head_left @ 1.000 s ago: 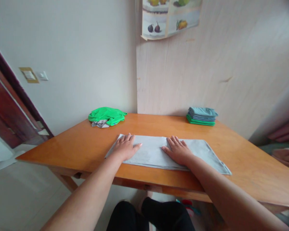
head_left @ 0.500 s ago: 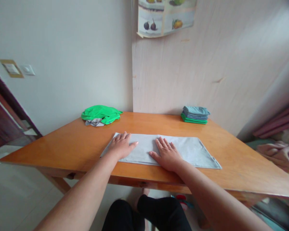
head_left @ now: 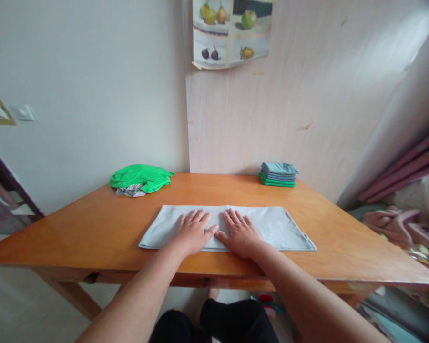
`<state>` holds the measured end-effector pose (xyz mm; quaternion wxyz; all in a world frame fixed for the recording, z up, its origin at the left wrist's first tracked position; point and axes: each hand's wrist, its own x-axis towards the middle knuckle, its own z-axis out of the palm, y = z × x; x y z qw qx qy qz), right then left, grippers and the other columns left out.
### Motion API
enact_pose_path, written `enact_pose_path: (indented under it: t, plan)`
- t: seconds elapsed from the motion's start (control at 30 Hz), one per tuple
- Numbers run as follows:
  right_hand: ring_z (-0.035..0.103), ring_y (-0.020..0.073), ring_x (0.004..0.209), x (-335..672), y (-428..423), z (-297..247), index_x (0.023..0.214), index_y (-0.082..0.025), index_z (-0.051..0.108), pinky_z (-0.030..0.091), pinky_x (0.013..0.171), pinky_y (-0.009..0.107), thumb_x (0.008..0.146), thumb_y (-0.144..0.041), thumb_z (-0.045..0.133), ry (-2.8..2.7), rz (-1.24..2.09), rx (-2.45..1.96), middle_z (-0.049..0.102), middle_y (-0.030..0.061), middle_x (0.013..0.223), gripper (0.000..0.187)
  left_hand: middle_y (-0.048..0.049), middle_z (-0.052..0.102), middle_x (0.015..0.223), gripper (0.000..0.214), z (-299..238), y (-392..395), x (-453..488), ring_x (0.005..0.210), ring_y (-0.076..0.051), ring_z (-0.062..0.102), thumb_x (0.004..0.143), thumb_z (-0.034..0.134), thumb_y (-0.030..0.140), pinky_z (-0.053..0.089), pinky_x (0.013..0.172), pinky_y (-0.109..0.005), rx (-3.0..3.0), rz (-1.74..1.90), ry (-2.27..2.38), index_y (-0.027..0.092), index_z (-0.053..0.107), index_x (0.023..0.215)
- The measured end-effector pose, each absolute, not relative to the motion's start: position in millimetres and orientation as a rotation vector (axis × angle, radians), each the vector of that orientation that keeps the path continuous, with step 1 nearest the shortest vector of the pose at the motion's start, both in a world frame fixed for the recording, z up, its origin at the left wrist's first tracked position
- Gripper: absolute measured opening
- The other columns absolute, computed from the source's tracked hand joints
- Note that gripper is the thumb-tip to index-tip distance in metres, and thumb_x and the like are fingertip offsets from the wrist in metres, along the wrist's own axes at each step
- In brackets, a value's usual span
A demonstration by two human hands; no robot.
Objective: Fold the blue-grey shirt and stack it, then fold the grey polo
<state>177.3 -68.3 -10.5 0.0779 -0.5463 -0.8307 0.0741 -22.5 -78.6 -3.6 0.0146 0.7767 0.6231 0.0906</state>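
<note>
A light grey folded cloth [head_left: 279, 228] lies flat in a long strip across the table, close to its front edge. My left hand [head_left: 194, 231] rests palm down on the cloth, left of its middle, fingers stretched out. Just to the right, my right hand [head_left: 240, 232] also presses flat on it with fingers extended. The two thumbs almost meet; whether they touch I cannot tell. Neither hand grips anything. Parts of the cloth are hidden under the palms.
On the wooden table [head_left: 93, 224], a crumpled green garment [head_left: 141, 177] with striped cloth [head_left: 130, 190] beneath it lies at the back left. A neat stack of folded blue and green cloths [head_left: 279, 174] sits at the back right. The wall [head_left: 128, 95] rises behind.
My left hand has slid right across the cloth, towards my right hand. The right hand stays at about the same place on the cloth. The view has tilted up and turned slightly.
</note>
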Motion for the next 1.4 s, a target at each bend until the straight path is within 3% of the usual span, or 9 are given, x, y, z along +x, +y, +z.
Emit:
enact_pose_path:
  t: [0.1,0.23,0.4,0.53,0.7,0.83,0.97,1.13,1.4]
  plan:
    - [0.013,0.0299,0.156,188.5,-57.4,-0.8,0.161,-0.013,0.027,0.015,0.124,0.05,0.098,-0.069,0.031,-2.491,0.352,-1.559,0.019,0.0151,0.168,0.085,-0.0041,0.028,0.167,0.075,-6.3,-82.5,-20.2,0.155,-0.031,0.018,0.096,0.021,0.072,0.014,0.122,-0.058,2.397,0.265,1.944,0.031,0.038,0.156]
    - [0.024,0.0255,0.153,218.7,-44.8,11.1,0.156,-0.006,0.033,0.024,0.123,0.041,0.105,-0.05,0.021,-2.387,0.339,-1.566,0.034,0.0192,0.162,0.069,-0.0037,0.028,0.167,0.077,-4.3,-83.4,-21.0,0.155,-0.031,0.017,0.095,0.023,0.075,0.012,0.123,-0.056,2.384,0.255,1.949,0.032,0.037,0.156]
    - [0.014,0.0329,0.155,242.7,-64.7,-2.9,0.157,-0.011,0.033,0.021,0.122,0.054,0.103,-0.056,0.029,-2.404,0.109,-1.726,0.025,0.0176,0.166,0.071,-0.0049,0.024,0.168,0.085,-2.0,-83.5,-19.8,0.156,-0.032,0.015,0.091,0.024,0.081,0.01,0.123,-0.056,2.386,0.205,1.964,0.03,0.035,0.157]
    - [0.014,0.0324,0.155,241.9,-75.3,-10.6,0.157,-0.012,0.034,0.017,0.123,0.053,0.102,-0.063,0.028,-2.426,0.098,-1.774,0.024,0.0162,0.167,0.075,-0.0052,0.022,0.168,0.089,-4.7,-82.1,-20.2,0.156,-0.032,0.015,0.089,0.024,0.083,0.01,0.122,-0.057,2.394,0.204,1.978,0.028,0.034,0.158]
    - [0.016,0.0305,0.155,252.7,-58.5,-4.2,0.157,-0.012,0.033,0.023,0.122,0.049,0.102,-0.062,0.025,-2.347,0.162,-1.826,0.027,0.0166,0.166,0.074,-0.0045,0.021,0.168,0.091,-6.6,-80.3,-22.2,0.156,-0.031,0.014,0.087,0.024,0.085,0.01,0.122,-0.058,2.395,0.19,1.98,0.029,0.033,0.159]
    - [0.011,0.0313,0.156,268.2,-51.3,-10.9,0.158,-0.01,0.031,0.014,0.124,0.05,0.1,-0.067,0.028,-2.2,0.112,-2.021,0.022,0.0163,0.167,0.081,-0.0049,0.022,0.168,0.09,-4.9,-81.4,-22.2,0.156,-0.032,0.015,0.088,0.025,0.083,0.009,0.123,-0.057,2.399,0.172,1.989,0.028,0.033,0.159]
    - [0.015,0.0306,0.155,273.4,-50.7,-12.1,0.156,-0.012,0.035,0.016,0.123,0.047,0.099,-0.068,0.029,-2.222,0.122,-2.024,0.025,0.016,0.166,0.081,-0.0045,0.023,0.168,0.088,-4.0,-81.0,-21.6,0.156,-0.032,0.015,0.088,0.027,0.082,0.011,0.123,-0.057,2.393,0.158,2.009,0.029,0.036,0.158]
    - [0.028,0.0309,0.151,282.5,-36.3,-0.3,0.149,-0.012,0.046,0.021,0.12,0.049,0.101,-0.064,0.023,-2.156,0.027,-2.031,0.041,0.0191,0.158,0.074,-0.0045,0.023,0.167,0.086,-2.5,-80.3,-21.0,0.156,-0.032,0.015,0.089,0.029,0.08,0.012,0.123,-0.057,2.391,0.128,2.015,0.029,0.036,0.158]
    - [0.015,0.0312,0.155,304.6,-20.9,-18.5,0.157,-0.011,0.031,0.016,0.12,0.055,0.099,-0.068,0.024,-2.101,0.083,-2.135,0.021,0.0193,0.167,0.082,-0.0047,0.021,0.168,0.087,-2.0,-82.1,-20.4,0.156,-0.032,0.015,0.09,0.027,0.08,0.012,0.123,-0.058,2.396,0.129,2.011,0.027,0.036,0.158]
